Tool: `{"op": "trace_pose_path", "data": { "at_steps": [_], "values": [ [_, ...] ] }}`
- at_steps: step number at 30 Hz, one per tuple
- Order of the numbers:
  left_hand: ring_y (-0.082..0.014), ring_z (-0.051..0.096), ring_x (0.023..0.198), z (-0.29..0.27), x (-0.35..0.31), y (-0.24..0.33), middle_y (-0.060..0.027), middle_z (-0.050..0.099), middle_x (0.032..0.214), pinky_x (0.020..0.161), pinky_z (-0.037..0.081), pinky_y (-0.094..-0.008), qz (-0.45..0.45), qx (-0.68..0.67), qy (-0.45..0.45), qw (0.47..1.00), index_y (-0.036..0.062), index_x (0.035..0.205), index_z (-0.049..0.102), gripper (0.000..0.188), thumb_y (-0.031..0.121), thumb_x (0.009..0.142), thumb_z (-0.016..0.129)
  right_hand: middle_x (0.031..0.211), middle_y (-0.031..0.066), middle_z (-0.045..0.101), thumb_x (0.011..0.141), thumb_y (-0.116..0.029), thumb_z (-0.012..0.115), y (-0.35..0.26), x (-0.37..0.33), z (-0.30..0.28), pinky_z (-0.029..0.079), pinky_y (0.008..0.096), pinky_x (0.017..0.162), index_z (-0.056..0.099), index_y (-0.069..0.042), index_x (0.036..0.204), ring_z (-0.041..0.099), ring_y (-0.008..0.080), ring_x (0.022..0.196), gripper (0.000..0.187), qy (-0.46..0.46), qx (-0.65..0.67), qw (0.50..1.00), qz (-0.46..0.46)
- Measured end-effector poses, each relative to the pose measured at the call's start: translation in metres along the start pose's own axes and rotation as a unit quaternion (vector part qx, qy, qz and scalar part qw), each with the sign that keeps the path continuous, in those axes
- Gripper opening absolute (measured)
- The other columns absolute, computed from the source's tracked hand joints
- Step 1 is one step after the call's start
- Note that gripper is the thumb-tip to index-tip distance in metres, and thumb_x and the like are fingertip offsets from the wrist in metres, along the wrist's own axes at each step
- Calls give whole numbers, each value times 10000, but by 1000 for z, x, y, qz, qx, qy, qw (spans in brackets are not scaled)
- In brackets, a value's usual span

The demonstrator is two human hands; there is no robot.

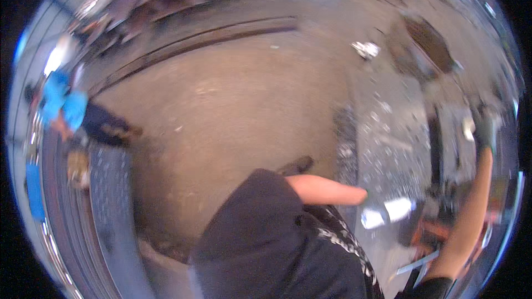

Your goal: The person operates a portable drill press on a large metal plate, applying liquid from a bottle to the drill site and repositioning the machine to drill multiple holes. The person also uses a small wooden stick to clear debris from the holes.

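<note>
Left hand [369,194], blurred, near white bottle-shaped object [387,214] on grey worktable [390,102]; grip: cannot tell. Dark-gloved right hand [485,132] just beside pale rounded piece [469,129], right of worktable; finger closure unreadable.

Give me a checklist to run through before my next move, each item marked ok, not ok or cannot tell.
1. Right hand has a firm hold: cannot tell; it is blurred, close to a small pale thing.
2. Left hand placed safely: cannot tell; the left forearm reaches the grey table, but the hand cannot be made out.
3. Table free of loose things: not ok; a white item lies near the left forearm's end.
4. Floor free of trip hazards: not ok; a long dark bar lies across it.
5. Co-worker away from both arms: ok, at the far left.
</note>
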State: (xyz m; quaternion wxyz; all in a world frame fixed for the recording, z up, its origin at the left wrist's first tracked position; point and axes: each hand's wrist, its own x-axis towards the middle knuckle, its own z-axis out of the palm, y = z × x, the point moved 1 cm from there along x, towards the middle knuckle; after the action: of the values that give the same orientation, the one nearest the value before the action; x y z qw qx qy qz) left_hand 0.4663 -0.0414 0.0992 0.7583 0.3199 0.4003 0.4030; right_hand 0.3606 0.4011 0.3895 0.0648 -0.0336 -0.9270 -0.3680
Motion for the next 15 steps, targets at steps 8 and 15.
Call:
{"op": "trace_pose_path", "data": {
  "at_steps": [8,15],
  "values": [
    [-283,705,1112,-17,-20,11,-181,724,1267,964,558,-417,48,14,97,994,-4,1391,646,812,504,799,873,1214,193,743,992,-582,496,-62,27,-85,316,580,1116,811,-117,1110,627,420,1244,574,-146,110,958,221],
    [-242,587,1303,-20,-2,5,-158,625,1448,1074,487,-392,-47,86,11,995,-17,1517,527,836,440,891,842,1235,207,749,951,-615,534,-68,17,-106,23,686,1247,843,-125,1079,575,432,1355,593,-183,216,880,382]
  ]
}}
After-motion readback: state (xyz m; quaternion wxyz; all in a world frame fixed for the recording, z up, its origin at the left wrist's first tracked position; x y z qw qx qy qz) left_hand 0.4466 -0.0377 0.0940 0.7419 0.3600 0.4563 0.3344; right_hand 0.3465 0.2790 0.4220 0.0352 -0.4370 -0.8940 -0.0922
